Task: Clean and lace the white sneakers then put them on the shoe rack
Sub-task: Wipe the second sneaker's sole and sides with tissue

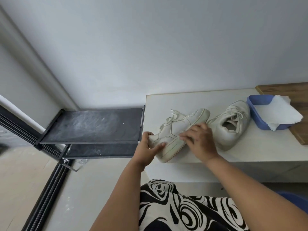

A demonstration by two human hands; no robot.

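Two white sneakers sit on the tabletop (250,147), and the blue basin (260,112) at its far right serves as the landmark. One sneaker (231,125) rests upright just left of the basin, laces threaded but loose. The other sneaker (176,130) lies further left of the basin, tipped on its side at the tabletop's near left corner. The left hand (148,147) curls round its heel, thumb across the side panel. The right hand (198,137) lies over the sole edge with fingers fairly straight; whether it holds a wipe I cannot tell. A white paper towel (280,114) drapes over the basin's right rim.

Judging by this, the step is wiping the midsole. Keep the heel pinned firmly, rub along the sole's length, and turn the shoe to reach the tread. The shoe rack (93,125), well left of the basin, has dusty shelves.

No brand mark or writing can be read on either shoe
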